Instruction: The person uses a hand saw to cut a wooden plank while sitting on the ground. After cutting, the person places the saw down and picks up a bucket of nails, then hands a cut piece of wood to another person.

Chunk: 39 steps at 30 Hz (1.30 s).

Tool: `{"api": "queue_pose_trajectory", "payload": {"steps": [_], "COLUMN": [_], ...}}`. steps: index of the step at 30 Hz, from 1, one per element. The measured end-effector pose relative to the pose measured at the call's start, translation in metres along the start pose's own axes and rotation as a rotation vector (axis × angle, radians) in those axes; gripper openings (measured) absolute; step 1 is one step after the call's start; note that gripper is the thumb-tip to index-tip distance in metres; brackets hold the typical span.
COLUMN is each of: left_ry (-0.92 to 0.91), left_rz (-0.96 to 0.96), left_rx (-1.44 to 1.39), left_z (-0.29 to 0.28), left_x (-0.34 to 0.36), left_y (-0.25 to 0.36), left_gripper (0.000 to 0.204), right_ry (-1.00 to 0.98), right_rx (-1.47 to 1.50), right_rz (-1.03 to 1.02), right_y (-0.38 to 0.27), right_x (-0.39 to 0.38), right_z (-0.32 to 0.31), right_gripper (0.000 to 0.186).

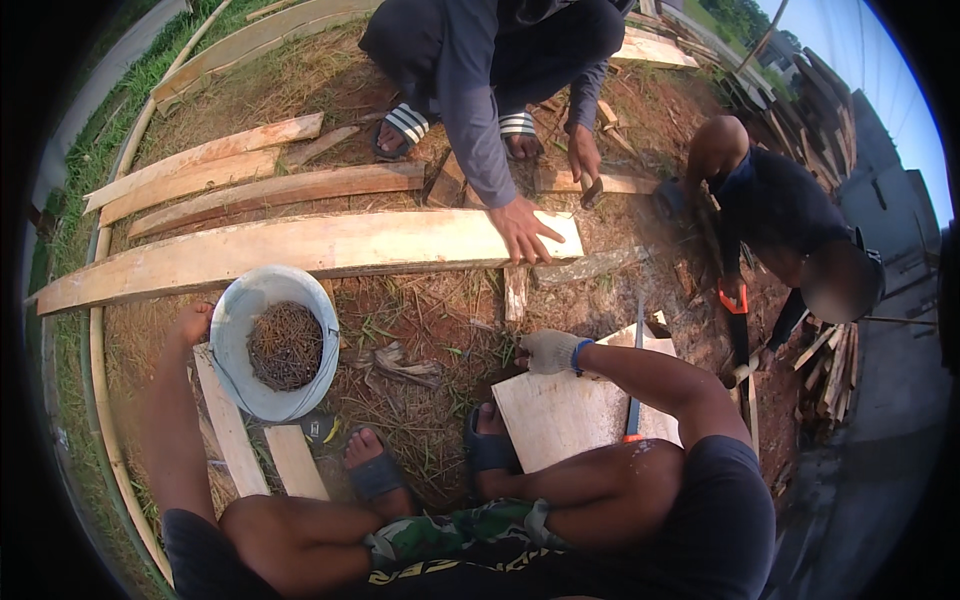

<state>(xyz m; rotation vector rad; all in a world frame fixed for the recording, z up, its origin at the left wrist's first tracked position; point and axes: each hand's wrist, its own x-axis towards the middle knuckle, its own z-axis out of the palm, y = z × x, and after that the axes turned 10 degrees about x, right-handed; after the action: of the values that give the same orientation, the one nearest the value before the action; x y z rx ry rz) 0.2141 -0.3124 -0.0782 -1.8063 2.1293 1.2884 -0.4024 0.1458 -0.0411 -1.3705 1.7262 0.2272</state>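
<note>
A pale bucket (232,375) with a heap of brown nails (285,345) inside stands at the left. My left hand (193,324) is closed at its left rim. My right hand (552,352), in a light knitted glove, hovers above the near edge of a wooden board piece (560,420); its fingers are curled, and what they hold, if anything, is hidden. A handsaw (636,375) with an orange-and-dark handle lies on that board piece by my right knee. Just beyond the bucket stretches a long plank (330,243).
Across from me a crouching person presses one hand (522,230) on the plank and grips a hammer (592,192) with the other. At right, another person bends near an orange-handled saw (738,315). Loose boards (200,180) lie far left; wood scraps (830,365) lie right.
</note>
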Motion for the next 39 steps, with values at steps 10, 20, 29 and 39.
{"api": "queue_pose_trajectory", "payload": {"steps": [10,20,29,39], "left_ry": [0.063,0.023,-0.003,0.73], "left_rz": [-0.011,-0.022,0.024,0.13], "left_rx": [0.17,0.057,0.023,0.368], "left_z": [-0.005,0.0,0.01,-0.037], "left_x": [0.015,0.029,0.033,0.019], "left_y": [-0.027,-0.038,-0.029,-0.036], "left_gripper": [0.032,0.028,0.026,0.036], "right_ry": [-0.004,-0.016,-0.008,-0.025], "right_rx": [0.025,0.016,-0.011,0.009], "right_rz": [0.018,0.06,0.06,0.032], "right_y": [0.003,0.01,0.016,-0.002], "right_x": [-0.004,0.0,-0.004,0.006], "right_z": [-0.003,0.001,-0.002,-0.006], "right_gripper": [0.038,0.039,0.052,0.047]}}
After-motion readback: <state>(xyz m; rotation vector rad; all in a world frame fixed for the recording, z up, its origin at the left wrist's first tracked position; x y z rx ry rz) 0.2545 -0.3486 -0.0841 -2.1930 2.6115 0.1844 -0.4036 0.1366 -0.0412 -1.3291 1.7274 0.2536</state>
